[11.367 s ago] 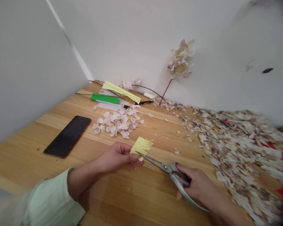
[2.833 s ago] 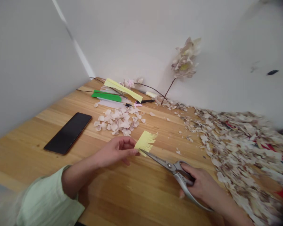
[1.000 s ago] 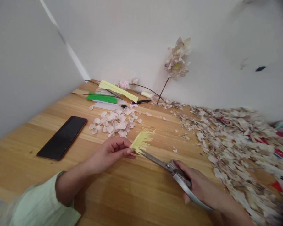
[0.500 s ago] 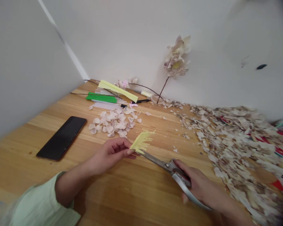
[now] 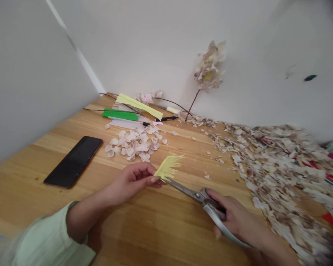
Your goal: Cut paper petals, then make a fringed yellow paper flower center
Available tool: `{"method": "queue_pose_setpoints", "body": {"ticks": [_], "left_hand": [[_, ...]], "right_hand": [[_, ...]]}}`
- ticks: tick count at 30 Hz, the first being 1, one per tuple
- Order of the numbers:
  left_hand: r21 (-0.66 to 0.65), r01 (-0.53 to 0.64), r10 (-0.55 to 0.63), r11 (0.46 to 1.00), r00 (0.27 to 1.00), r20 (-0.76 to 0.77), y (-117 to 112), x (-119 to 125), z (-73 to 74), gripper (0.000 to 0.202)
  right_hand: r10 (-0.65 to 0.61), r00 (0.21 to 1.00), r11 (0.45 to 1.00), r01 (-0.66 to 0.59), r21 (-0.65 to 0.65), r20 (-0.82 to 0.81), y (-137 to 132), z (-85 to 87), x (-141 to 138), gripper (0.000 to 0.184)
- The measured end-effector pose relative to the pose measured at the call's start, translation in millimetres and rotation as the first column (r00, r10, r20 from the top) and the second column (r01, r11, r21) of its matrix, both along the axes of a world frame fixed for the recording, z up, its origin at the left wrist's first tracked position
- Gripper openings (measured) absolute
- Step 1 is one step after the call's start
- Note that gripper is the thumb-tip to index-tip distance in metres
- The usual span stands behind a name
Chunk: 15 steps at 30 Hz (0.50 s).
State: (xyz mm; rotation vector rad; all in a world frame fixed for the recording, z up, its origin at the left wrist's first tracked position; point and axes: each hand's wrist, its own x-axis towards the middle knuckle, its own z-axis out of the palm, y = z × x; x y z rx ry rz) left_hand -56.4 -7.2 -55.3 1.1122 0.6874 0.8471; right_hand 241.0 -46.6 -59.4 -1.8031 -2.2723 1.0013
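Observation:
My left hand point(image 5: 133, 181) pinches a small piece of pale yellow paper point(image 5: 168, 167) between thumb and fingers. The paper's free end is cut into a thin fringe. My right hand point(image 5: 233, 216) grips the handles of long steel scissors point(image 5: 199, 195). Their narrow, almost closed blades reach the lower edge of the paper, close to my left fingertips. A pale green sleeve point(image 5: 52, 240) covers my left forearm.
On the wooden table point(image 5: 58, 192) lie a black phone point(image 5: 73, 162), a pile of pale petals point(image 5: 133, 144), and green point(image 5: 119, 115) and yellow point(image 5: 138, 106) paper strips. A petal flower point(image 5: 209, 66) leans on the wall. A large heap of scraps point(image 5: 277, 162) fills the right.
The yellow paper now has a longer, finer fringe and tilts more than in the oldest frame. Both hands and the scissors have shifted only slightly over the last second.

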Motion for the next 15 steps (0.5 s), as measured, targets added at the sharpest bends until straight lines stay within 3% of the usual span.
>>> {"method": "queue_pose_setpoints", "body": {"ticks": [15], "left_hand": [[-0.061,-0.004,0.004,0.998,1.000,0.011,1.2,1.8,5.7,0.014]], "right_hand": [[-0.005,0.997,0.999,0.001,-0.042,-0.079,2.2,3.9,1.5,0.025]]}}
